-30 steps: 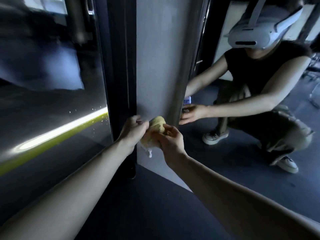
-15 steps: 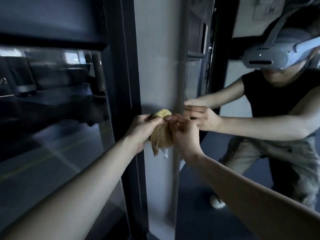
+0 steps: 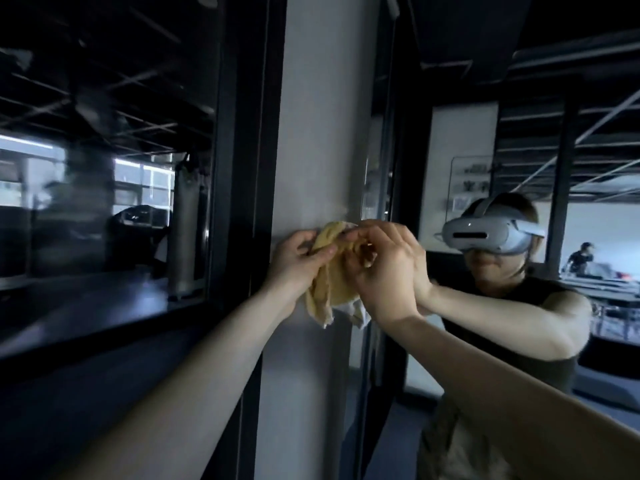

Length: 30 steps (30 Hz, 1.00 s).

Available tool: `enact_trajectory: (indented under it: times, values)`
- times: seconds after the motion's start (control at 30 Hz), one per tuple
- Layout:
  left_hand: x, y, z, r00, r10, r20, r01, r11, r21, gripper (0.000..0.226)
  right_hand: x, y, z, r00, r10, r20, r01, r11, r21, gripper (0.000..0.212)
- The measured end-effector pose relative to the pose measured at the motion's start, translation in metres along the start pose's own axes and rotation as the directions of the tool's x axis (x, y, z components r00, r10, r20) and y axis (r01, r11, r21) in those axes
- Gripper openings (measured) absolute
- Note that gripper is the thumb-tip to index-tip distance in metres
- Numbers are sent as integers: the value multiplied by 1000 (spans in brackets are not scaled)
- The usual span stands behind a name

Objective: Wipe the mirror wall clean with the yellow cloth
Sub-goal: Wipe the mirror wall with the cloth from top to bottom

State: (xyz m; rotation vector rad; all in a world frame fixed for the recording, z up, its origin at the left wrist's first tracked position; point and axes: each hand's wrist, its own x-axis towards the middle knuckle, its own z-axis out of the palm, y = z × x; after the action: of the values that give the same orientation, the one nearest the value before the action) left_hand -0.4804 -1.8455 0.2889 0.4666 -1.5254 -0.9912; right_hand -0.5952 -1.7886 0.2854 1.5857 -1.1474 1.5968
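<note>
Before the grey pillar beside the mirror wall, the yellow cloth is pinched by left hand and right hand.

- Two bare forearms, the left forearm and the right forearm, are running unsleeved up to the left grip and right grip.
- Reflected to the right of the grips, the person is wearing a pale grey headset with a dark front slot and a strap going over the head.
- A black sleeveless top is showing beyond the right grip.
- Light khaki trousers are showing below it.
</note>
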Motion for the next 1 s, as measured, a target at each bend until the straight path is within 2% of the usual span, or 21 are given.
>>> enact_trajectory:
  times: [0.1,0.2,0.3,0.4,0.5,0.57,0.67,0.8,1.0]
  values:
    - [37,34,3,999,34,-5,-33,998,48,25,51,-1,-8,997,-73,-4,72,992,-108,23]
    - [68,65,3,997,75,-6,-75,995,71,20,93,-4,-13,991,-135,9,135,982,-131,23]
    - [95,100,11,989,143,-43,-144,990,-5,15,137,-7,-17,977,-213,22,213,962,-169,33]
    - [119,140,24,975,198,-104,-212,966,-149,13,183,-17,-27,960,-280,-6,275,946,-172,24]
    - [139,170,37,951,288,-111,-303,940,-158,17,215,-25,-35,956,-294,-2,279,910,-308,21]
    - [144,175,44,948,312,-67,-318,939,-127,30,222,-22,-35,959,-274,74,279,862,-424,37]
    - [143,164,48,948,318,-9,-316,939,-133,45,213,-7,-28,933,-269,238,358,735,-576,67]
    - [144,138,55,931,362,36,-352,922,-161,45,209,3,-23,898,-330,291,440,640,-630,78]
    - [158,152,67,837,542,-76,-547,829,-116,51,238,3,-18,879,-398,262,471,645,-602,71]
